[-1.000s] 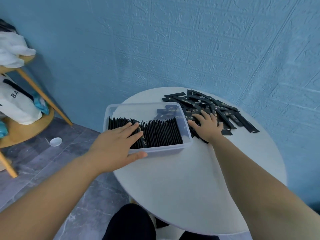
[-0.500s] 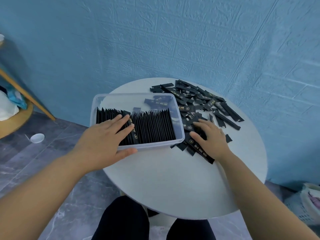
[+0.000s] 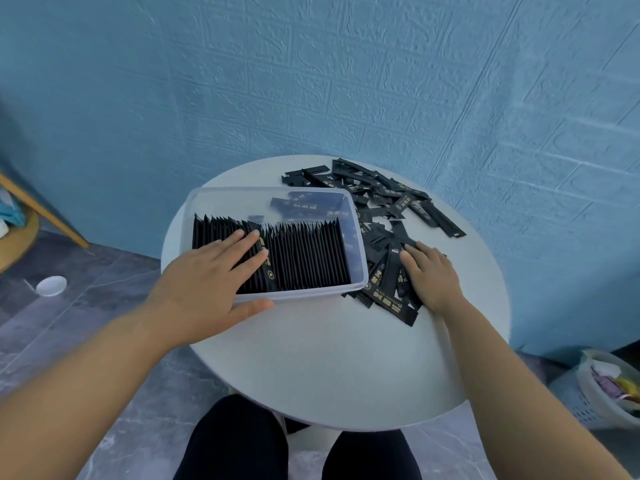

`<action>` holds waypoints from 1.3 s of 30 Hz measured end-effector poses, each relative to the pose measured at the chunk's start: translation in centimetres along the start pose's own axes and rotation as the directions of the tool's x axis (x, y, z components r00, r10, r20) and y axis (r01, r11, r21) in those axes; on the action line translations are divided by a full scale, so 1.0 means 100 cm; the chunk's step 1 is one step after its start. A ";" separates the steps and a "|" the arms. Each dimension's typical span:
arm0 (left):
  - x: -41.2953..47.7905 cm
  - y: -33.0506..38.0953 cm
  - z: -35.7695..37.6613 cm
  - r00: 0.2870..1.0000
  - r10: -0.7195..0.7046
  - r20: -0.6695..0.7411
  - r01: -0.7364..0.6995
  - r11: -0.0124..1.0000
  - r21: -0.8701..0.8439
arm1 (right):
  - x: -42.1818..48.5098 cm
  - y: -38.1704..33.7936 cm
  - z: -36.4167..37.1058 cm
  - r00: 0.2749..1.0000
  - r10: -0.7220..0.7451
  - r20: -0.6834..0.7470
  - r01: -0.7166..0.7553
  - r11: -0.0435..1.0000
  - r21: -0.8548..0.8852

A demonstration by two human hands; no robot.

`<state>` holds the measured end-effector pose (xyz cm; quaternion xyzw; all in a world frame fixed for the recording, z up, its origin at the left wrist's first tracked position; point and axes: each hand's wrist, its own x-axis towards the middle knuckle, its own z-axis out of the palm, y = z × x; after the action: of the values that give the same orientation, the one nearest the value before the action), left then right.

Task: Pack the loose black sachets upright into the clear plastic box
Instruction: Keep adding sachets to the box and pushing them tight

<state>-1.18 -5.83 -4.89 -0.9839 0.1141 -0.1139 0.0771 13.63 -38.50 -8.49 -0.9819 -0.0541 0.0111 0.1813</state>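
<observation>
Left hand [image 3: 211,282]: I see it spread flat, fingers on the upright row of sachets [image 3: 304,258] in the box [image 3: 277,194], thumb against the near wall; it grips nothing. Right hand [image 3: 431,273]: open, palm down, pressing on loose sachets [image 3: 384,292] just right of the box (no pinch visible). Pile [image 3: 388,195]: more sachets scattered behind, on the round table [image 3: 329,368]. Box: sits on the table's left side, row filling its front.

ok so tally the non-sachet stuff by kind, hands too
hands: 2, left hand, right hand
clear plastic box: 1
round white table: 1
white laundry basket: 1
small white lid on the floor: 1
total: 6
</observation>
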 end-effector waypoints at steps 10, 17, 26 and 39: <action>0.005 0.010 0.003 0.999 0.002 -0.046 -0.001 1.000 0.021 | -0.033 -0.016 -0.014 0.995 0.103 -0.011 -0.102 0.988 0.113; 0.001 0.017 0.007 0.996 -0.040 -0.080 0.041 0.999 0.015 | -0.017 -0.028 -0.014 0.988 0.154 0.032 -0.157 0.975 0.155; 0.012 0.029 0.006 0.995 -0.019 -0.099 0.020 1.000 0.014 | -0.020 -0.015 -0.024 0.989 0.149 -0.015 -0.128 0.895 0.428; 0.014 0.037 0.007 0.997 -0.038 -0.070 0.038 0.999 -0.008 | -0.050 -0.099 -0.068 0.979 0.020 -0.202 0.182 0.357 0.916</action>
<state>-0.44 -9.66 -5.92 -0.9816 0.0984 -0.1493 0.0674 7.92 -32.23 1.45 -0.6998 -0.0702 -0.0570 0.7086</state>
